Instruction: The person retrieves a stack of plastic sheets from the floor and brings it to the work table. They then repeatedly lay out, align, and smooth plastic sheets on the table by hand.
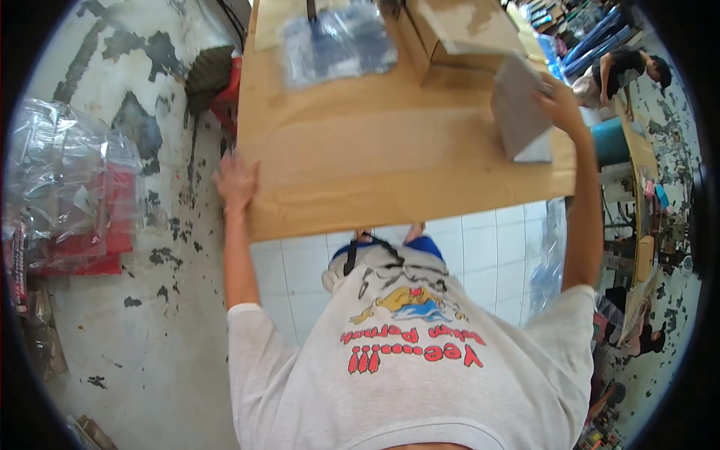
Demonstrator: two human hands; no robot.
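My right hand (564,106) is closed on the upper right edge of a light grey folded sheet (520,112). The sheet stands tilted over the right part of a table covered in brown paper (360,161); whether it is cloth or paper I cannot tell. At the table's left edge my left hand (238,182) rests with its fingers apart and nothing in them, slightly blurred. Beyond the grey sheet sits a brown cardboard box (425,45). Toward the far left of the table lies a clear plastic packet (341,49) with bluish-grey contents.
On the left, clear plastic bags (67,165) lie over something red against the stained wall (150,300). A red object (226,101) shows beside the table's left edge. Two other people are at the right, one in a dark shirt (624,75). A teal container (611,142) stands beyond my right arm.
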